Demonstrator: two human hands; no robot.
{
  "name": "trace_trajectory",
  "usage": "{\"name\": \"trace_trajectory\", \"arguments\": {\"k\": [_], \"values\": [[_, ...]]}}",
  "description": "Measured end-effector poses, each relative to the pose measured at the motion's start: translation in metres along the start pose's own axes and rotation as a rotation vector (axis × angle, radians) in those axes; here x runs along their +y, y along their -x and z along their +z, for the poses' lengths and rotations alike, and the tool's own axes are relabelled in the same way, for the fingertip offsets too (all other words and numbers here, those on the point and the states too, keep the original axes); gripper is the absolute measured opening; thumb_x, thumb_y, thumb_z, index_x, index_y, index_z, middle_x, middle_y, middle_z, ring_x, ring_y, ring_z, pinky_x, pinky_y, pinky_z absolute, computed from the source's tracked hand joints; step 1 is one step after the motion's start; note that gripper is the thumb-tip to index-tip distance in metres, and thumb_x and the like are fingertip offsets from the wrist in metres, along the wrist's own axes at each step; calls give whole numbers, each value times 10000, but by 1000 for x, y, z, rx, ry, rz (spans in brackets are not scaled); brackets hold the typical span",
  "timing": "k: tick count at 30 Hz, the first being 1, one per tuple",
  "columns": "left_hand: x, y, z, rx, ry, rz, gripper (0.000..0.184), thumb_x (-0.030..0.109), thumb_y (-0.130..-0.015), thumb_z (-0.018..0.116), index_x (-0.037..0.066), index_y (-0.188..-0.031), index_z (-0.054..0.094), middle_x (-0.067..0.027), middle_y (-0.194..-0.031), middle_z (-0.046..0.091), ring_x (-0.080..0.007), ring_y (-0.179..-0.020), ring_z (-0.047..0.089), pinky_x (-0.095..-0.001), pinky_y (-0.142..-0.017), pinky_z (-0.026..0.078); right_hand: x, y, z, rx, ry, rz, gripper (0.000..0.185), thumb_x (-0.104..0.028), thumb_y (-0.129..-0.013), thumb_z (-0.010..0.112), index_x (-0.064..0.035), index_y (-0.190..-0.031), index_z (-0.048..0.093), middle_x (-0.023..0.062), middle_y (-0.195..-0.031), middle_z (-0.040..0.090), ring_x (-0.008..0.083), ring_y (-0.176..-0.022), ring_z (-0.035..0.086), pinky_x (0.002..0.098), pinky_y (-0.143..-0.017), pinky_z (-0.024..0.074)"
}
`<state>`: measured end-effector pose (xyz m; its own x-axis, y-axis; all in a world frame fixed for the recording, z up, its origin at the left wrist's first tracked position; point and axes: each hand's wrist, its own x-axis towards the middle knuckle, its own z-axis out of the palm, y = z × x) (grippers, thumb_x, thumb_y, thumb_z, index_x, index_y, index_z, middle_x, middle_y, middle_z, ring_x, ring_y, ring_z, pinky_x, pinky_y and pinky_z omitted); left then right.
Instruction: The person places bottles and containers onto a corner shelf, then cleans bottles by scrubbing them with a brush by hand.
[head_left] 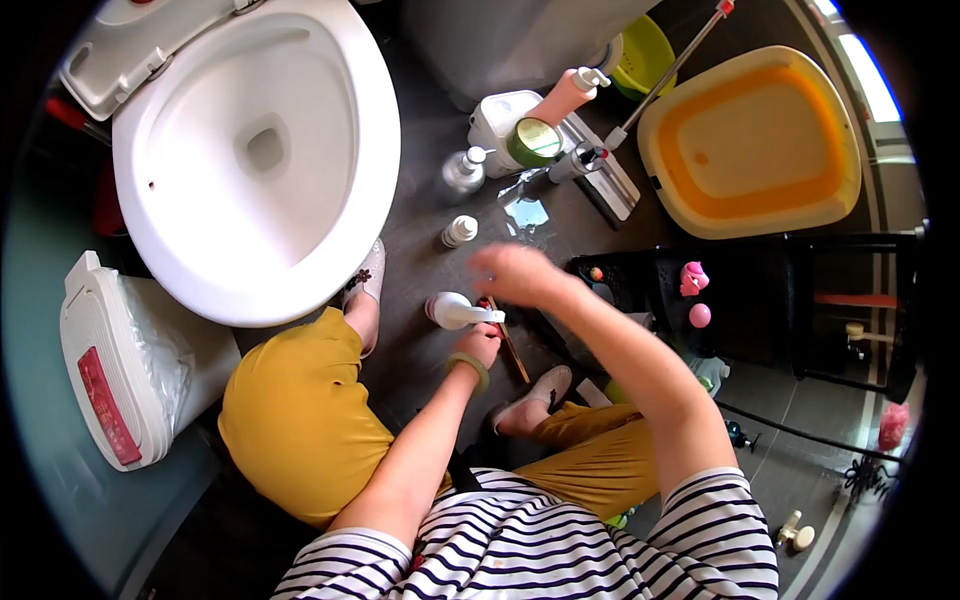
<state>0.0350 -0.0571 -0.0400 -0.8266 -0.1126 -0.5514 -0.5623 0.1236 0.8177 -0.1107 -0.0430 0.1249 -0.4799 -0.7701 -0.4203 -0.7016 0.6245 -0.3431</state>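
Across the dark bathroom floor [408, 378], rightward from the glossy white toilet [372, 150], a white plastic bottle with a long spout [450, 312] lies just ahead of our left hand [478, 345], the nearer one, its long axis running left to right. That hand is curled, though we cannot tell whether around the slim brown stick [515, 355] beside it; our right hand [518, 275] hangs blurred beyond, its grip unclear.

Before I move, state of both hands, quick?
Left hand: by the white pump bottle; grip can't be told.
Right hand: blurred; open or closed can't be told.
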Motion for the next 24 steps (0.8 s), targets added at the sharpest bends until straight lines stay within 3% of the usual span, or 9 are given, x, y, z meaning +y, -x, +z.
{"name": "trace_trajectory", "arguments": {"k": [3,5,7,10,14,17,20,24], "values": [[8,5,11,-32,7,32,242,207,-759,615,87,-969,609,-110,-840,647,-246,-799,618,-348,-732,484,36,-51,-31,344,60,64,378,-150,-723,604,-48,-1082,545,143,-1010,585,304,-957,559,389,-844,447],[11,10,21,-88,1,32,254,207,-772,621,86,-993,592,-105,-835,647,-239,-787,620,-346,-720,487,43,-80,-52,425,206,148,380,-153,-722,620,-98,-1088,535,127,-984,577,334,-945,551,417,-800,465],[21,17,27,-159,-17,20,263,211,-780,620,87,-1008,578,-101,-844,646,-245,-800,619,-352,-726,484,56,-110,-51,535,238,28,325,-154,-747,600,-111,-1064,543,120,-973,575,312,-940,557,404,-831,445],[38,25,30,-282,-43,-17,284,222,-785,616,96,-1035,567,-95,-881,643,-255,-847,609,-358,-755,475,64,-136,-39,402,426,23,245,-165,-769,574,-121,-1010,557,105,-953,581,289,-927,565,393,-844,419],[46,30,38,-361,-52,-39,302,232,-788,613,100,-1055,563,-98,-923,637,-260,-881,601,-358,-779,467,71,-133,-27,312,550,81,270,-169,-732,594,-155,-1001,570,92,-926,584,280,-928,559,395,-874,400],[49,27,43,-362,-35,74,293,232,-784,614,96,-1039,567,-114,-916,631,-262,-869,601,-354,-766,471,82,-105,-22,415,532,17,195,-152,-747,561,-154,-941,573,79,-859,592,271,-880,573,387,-813,406],[50,27,48,-378,46,273,288,214,-784,603,60,-1024,564,-137,-881,631,-273,-833,606,-349,-745,477,77,-60,-28,540,276,100,150,-142,-730,557,-138,-877,587,97,-816,599,282,-835,579,395,-780,418],[50,33,51,-409,-15,308,297,201,-785,592,31,-1027,562,-158,-870,632,-283,-825,611,-348,-743,480,79,-22,-26,454,236,202,177,-200,-720,589,-129,-882,588,94,-753,604,285,-783,587,403,-722,434]]}}
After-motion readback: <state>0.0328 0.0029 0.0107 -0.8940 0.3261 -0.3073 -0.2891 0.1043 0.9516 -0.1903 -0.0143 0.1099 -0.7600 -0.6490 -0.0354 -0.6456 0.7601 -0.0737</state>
